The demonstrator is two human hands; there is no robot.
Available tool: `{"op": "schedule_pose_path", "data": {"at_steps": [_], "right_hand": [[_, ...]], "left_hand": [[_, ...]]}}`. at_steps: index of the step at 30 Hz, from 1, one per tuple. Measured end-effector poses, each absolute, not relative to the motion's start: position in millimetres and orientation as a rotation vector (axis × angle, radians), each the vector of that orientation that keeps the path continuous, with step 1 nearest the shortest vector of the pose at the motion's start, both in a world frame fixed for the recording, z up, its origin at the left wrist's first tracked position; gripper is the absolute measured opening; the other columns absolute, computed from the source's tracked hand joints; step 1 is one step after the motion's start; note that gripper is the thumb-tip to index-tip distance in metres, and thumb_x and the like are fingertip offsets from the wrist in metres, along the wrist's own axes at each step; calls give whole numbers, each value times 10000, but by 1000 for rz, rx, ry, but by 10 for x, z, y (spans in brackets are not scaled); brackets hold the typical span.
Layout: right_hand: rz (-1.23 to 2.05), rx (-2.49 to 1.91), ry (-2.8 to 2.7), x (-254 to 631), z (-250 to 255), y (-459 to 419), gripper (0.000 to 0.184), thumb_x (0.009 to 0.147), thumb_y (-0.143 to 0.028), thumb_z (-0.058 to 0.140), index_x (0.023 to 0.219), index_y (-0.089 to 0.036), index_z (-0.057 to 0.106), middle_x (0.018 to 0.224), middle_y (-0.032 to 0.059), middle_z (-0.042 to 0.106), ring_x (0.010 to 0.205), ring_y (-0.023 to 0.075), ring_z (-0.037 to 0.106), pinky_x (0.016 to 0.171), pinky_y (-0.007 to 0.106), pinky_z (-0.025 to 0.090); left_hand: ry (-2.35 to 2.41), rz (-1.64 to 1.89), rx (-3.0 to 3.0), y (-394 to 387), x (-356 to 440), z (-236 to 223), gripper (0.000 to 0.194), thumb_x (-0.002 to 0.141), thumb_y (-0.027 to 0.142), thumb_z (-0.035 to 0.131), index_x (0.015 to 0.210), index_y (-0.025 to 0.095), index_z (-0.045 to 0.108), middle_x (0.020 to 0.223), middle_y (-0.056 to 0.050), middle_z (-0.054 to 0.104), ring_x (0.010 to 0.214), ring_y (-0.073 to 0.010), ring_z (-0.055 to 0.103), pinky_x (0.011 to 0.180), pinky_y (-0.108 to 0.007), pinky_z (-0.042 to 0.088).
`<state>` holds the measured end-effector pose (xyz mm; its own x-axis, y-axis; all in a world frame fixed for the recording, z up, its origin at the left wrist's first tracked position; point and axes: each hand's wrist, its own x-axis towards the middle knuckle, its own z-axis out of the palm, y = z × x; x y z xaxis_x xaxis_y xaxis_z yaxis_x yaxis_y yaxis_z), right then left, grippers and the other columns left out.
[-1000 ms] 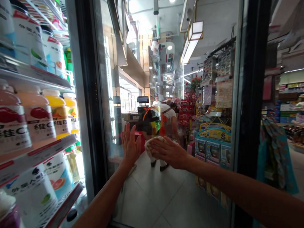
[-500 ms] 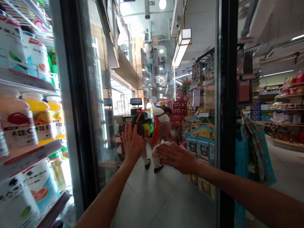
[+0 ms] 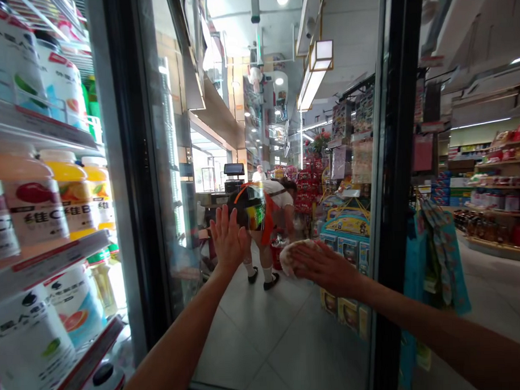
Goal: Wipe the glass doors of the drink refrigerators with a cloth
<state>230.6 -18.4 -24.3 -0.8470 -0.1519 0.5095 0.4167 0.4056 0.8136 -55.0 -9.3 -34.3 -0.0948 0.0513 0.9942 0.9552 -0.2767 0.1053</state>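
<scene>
A glass door [image 3: 265,331] in a black frame stands in front of me. Flat against its pane, fingers stretched upward, lies my left hand [image 3: 228,239]; it holds nothing. My right hand [image 3: 330,265] presses a pale, crumpled cloth [image 3: 293,257] to the glass, to the right of the left hand. The cloth shows at the fingertips and is partly hidden under the palm. Through the pane a person [image 3: 260,203] bends over in the shop beyond.
Lit cooler shelves [image 3: 52,248] with several bottles [image 3: 70,190] are close on my left. Right of the door frame [image 3: 397,156] hang blue bags [image 3: 450,256]. Farther right stand stocked shelves [image 3: 499,192]. Boxed goods [image 3: 349,254] show through the glass.
My right hand has slid the cloth to the right across the glass, away from my left hand. The left hand stays nearly in place. The view has shifted slightly.
</scene>
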Motion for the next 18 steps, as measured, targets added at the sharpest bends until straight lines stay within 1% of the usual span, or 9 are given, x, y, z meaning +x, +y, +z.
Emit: {"op": "schedule_pose_path", "data": {"at_steps": [2, 4, 6, 8, 10, 12, 13, 15, 18], "right_hand": [[-1414, -392, -2041, 2380, 19, -165, 383, 857, -166, 416, 1210, -284, 506, 1392, 24, 416, 1347, 197, 248, 1099, 487, 168], [-1294, -685, -1771, 2466, 446, -145, 425, 854, -188, 414, 1275, -238, 447, 1444, 79, 321, 1357, 248, 214, 1069, 563, 162], [-1223, -809, -1582, 2515, 729, -131, 456, 844, -218, 432, 1299, -220, 418, 1478, 96, 234, 1363, 278, 180, 1047, 590, 181], [-1248, -807, -1601, 2502, 679, -131, 463, 832, -233, 456, 1294, -228, 425, 1485, 95, 214, 1367, 281, 164, 1046, 575, 201], [-1330, -712, -1775, 2457, 364, -144, 436, 827, -220, 468, 1262, -251, 463, 1470, 81, 262, 1369, 261, 170, 1062, 539, 201], [-1418, -556, -1987, 2441, 39, -158, 392, 833, -195, 462, 1211, -286, 507, 1440, 46, 334, 1367, 225, 189, 1082, 498, 187], [-1448, -491, -2054, 2453, -43, -159, 380, 837, -188, 457, 1192, -303, 520, 1426, 28, 362, 1365, 209, 199, 1089, 485, 180], [-1435, -499, -2051, 2512, 29, -147, 387, 844, -196, 448, 1209, -314, 505, 1429, 21, 357, 1363, 206, 205, 1092, 494, 162], [-1254, -743, -1715, 2590, 503, -115, 450, 855, -234, 422, 1305, -253, 416, 1482, 70, 233, 1370, 265, 164, 1071, 561, 148]], "left_hand": [[-1162, -1479, -1404, -88, -558, -348, 503, 882, 311, 340, 1357, 146, 327, 1462, -121, 251, 1377, -231, 139, 1114, -473, 110], [-1156, -1480, -1414, -85, -563, -352, 506, 883, 313, 337, 1357, 138, 326, 1463, -127, 246, 1378, -235, 132, 1113, -476, 110], [-1155, -1481, -1420, -85, -560, -356, 507, 884, 315, 331, 1353, 124, 332, 1460, -137, 249, 1379, -237, 127, 1114, -473, 104], [-1160, -1481, -1420, -85, -554, -358, 507, 885, 322, 326, 1350, 119, 338, 1458, -140, 252, 1379, -234, 126, 1116, -467, 101], [-1164, -1485, -1414, -87, -547, -360, 504, 885, 330, 325, 1347, 129, 343, 1456, -133, 262, 1378, -226, 133, 1117, -461, 103], [-1167, -1494, -1407, -88, -544, -361, 499, 885, 332, 327, 1345, 138, 347, 1454, -127, 270, 1377, -219, 139, 1117, -456, 109], [-1166, -1501, -1405, -89, -544, -361, 499, 885, 332, 329, 1344, 138, 349, 1452, -127, 274, 1377, -218, 141, 1117, -455, 110], [-1163, -1501, -1407, -87, -548, -362, 503, 883, 332, 336, 1344, 129, 350, 1452, -133, 271, 1377, -223, 141, 1117, -456, 106], [-1164, -1468, -1391, -75, -559, -365, 505, 883, 321, 342, 1343, 113, 349, 1450, -141, 273, 1375, -230, 145, 1116, -456, 107]]}}
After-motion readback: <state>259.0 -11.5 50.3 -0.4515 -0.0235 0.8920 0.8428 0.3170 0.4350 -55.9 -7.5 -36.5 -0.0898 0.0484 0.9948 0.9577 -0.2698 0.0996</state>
